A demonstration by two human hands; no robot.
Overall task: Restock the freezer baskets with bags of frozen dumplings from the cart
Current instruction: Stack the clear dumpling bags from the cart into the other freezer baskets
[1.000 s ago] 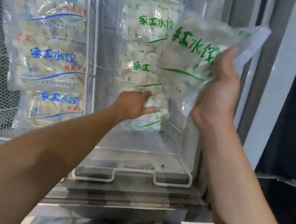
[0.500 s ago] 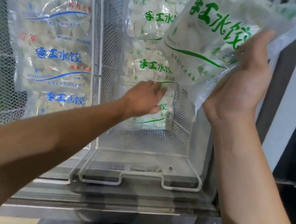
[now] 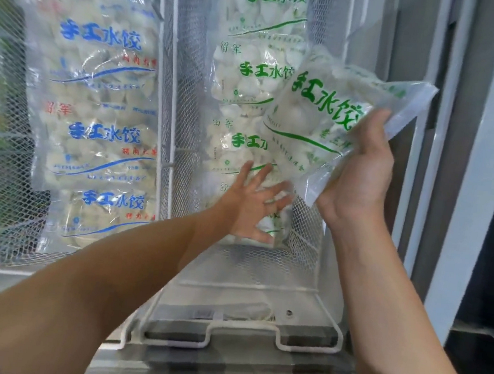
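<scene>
**Green-lettered dumpling bag held at the basket**

Clear plastic bag (image 3: pixel 323 115) of dumplings is gripped in the right hand (image 3: pixel 360 174), tilted over the wire basket (image 3: pixel 304 241). Left hand (image 3: pixel 253 205), fingers spread, presses the stacked bags (image 3: pixel 251 74) inside it.
</scene>
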